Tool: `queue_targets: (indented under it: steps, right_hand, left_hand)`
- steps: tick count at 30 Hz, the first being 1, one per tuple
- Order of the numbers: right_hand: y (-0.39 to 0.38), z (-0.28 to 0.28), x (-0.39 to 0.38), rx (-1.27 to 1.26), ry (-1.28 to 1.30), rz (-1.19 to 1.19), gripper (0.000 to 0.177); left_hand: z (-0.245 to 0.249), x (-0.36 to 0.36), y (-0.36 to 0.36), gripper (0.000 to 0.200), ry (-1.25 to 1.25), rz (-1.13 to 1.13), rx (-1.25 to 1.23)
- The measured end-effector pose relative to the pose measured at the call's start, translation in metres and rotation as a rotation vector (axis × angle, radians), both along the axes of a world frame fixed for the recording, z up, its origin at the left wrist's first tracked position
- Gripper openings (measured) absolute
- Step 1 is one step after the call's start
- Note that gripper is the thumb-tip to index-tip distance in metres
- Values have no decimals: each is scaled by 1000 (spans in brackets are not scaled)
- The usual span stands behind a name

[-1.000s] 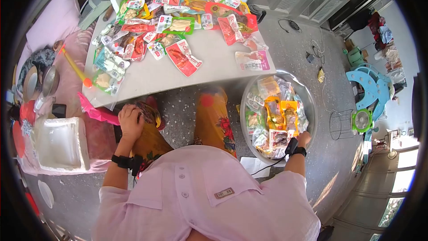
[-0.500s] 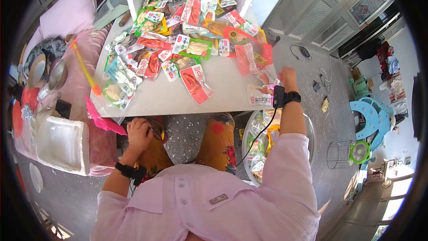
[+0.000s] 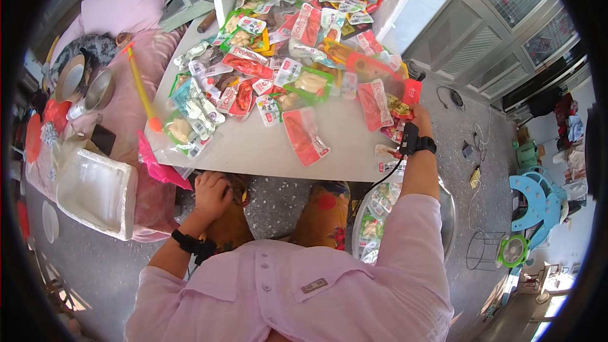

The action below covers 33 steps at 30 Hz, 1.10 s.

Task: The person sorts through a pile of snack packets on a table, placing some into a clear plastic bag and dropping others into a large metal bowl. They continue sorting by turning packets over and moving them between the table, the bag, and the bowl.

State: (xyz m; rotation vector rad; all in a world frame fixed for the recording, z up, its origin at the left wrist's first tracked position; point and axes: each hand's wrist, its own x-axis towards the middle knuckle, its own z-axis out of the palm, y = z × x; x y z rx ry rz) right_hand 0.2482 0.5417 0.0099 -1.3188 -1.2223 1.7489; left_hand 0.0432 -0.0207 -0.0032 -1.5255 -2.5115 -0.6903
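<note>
My left hand rests on my knee below the table's front edge, its fingers loosely spread and holding nothing. At the right edge of the table, my right hand is closed beside a yellow-and-red food packet and a red, flat, partly see-through thing; I cannot tell what its fingers hold. Left of that hand lies a red-and-white packet. Another red packet sits alone near the front. A silvery packet lies at the table's front right corner.
Many sealed food packets spill from a white foam box. A round metal basin with packets stands below on my right. On the left, a bed holds an empty foam tray and a metal bowl. A pink bag hangs by the table.
The view has shifted, so the table appears farther right and lower. My right hand stays by the table's right edge, where the yellow-and-red packet now shows beside it. My left hand stays on my knee.
</note>
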Motion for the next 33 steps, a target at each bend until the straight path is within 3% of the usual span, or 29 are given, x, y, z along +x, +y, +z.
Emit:
queue_targets:
  steps: [2,5,11,18,21,25,28,33]
  right_hand:
    - [-14,24,-4,-89,263,40,10]
    - [-41,57,-6,87,254,142,12]
    - [-84,108,-8,439,344,53,3]
    - [-117,157,107,623,366,-235,6]
    - [-131,148,185,689,339,-349,7]
    - [-147,93,295,638,205,-492,6]
    - [-190,62,337,551,72,-621,7]
    - [-197,-21,398,417,-190,-665,6]
  left_hand:
    - [1,2,0,17,28,12,9]
    - [0,3,0,16,53,15,32]
    - [-3,4,-3,18,73,12,42]
    - [-8,5,-13,19,48,30,-15]
    - [-13,3,-17,19,75,25,10]
    - [-14,2,-18,20,79,12,-14]
    - [-13,4,-17,21,82,5,-28]
    - [-13,6,-16,21,109,3,-33]
